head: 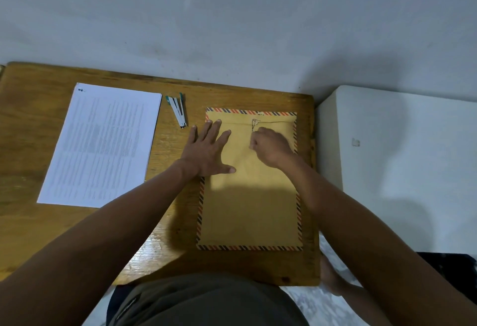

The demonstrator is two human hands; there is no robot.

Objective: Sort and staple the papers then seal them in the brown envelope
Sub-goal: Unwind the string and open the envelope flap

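Note:
A brown envelope [250, 212] with a red and blue striped border lies flat on the right half of the wooden table [31, 129]. Its string clasp [254, 122] sits near the top edge. My left hand [209, 150] presses flat on the envelope's upper left part, fingers spread. My right hand [271, 149] is closed just below the clasp, pinching the thin string that runs from it. A stack of printed white papers [103, 145] lies on the left of the table. A white and green stapler [178, 110] rests between papers and envelope.
A grey wall rises right behind the table. A white block [402, 160] stands against the table's right edge. My lap and a bare foot [333, 279] show below the table's near edge.

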